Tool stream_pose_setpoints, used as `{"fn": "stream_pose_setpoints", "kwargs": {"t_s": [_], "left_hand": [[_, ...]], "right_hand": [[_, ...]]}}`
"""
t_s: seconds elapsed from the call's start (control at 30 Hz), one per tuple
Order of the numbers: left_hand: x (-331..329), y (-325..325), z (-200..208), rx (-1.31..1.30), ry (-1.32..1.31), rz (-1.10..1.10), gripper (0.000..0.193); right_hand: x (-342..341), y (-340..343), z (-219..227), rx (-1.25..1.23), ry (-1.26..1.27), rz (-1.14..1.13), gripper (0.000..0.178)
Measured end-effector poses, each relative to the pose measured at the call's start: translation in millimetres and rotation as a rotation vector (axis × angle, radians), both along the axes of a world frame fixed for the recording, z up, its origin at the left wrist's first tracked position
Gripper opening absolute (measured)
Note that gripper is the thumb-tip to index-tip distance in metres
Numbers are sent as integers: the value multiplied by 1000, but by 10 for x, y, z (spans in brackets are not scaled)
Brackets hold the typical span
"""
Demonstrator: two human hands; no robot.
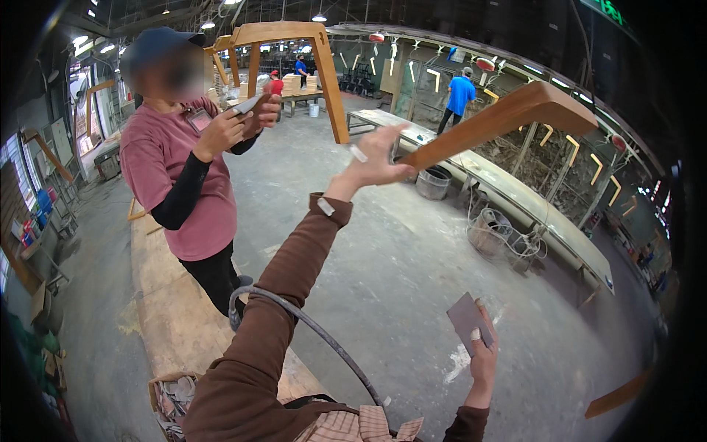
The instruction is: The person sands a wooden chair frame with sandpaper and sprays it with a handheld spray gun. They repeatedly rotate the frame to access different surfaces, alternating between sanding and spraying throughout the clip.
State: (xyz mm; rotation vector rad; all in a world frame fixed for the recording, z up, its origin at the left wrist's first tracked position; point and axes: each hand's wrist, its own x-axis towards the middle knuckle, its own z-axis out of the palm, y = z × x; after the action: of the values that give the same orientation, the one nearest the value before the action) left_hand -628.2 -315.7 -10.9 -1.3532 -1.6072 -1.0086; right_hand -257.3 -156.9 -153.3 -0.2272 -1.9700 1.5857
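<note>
My left hand is stretched out in front of me, fingers extended and apart. Its thumb lies by the lower end of a bent brown wooden frame piece, which rises to the right; whether they touch I cannot tell. A white tag or tape shows on this hand. Lower right, my right hand grips a dark grey-brown square of sandpaper, thumb on its face. Behind my left hand hangs another angled wooden frame.
On the left stands a co-worker in a pink shirt, holding a flat greyish object. A grey hose arches beside my left arm. A box of scraps sits lower left. Buckets stand by a long bench.
</note>
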Motion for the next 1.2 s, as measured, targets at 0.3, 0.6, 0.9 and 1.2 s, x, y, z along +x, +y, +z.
{"fn": "stream_pose_setpoints", "kwargs": {"t_s": [0.3,0.6,0.9,1.2], "left_hand": [[705,990,-116,-181,-352,-651,71],[1823,1032,-427,-173,-974,-1254,47],[1779,826,-494,-56,-1121,-1112,49],[1418,766,-709,-34,-1413,-1164,72]], "right_hand": [[-33,-72,483,275,214,-147,67],[-762,-315,227,1163,378,-691,67],[-1260,-5,1514,1068,511,-696,61],[-1171,-654,-177,943,307,-521,63]]}}
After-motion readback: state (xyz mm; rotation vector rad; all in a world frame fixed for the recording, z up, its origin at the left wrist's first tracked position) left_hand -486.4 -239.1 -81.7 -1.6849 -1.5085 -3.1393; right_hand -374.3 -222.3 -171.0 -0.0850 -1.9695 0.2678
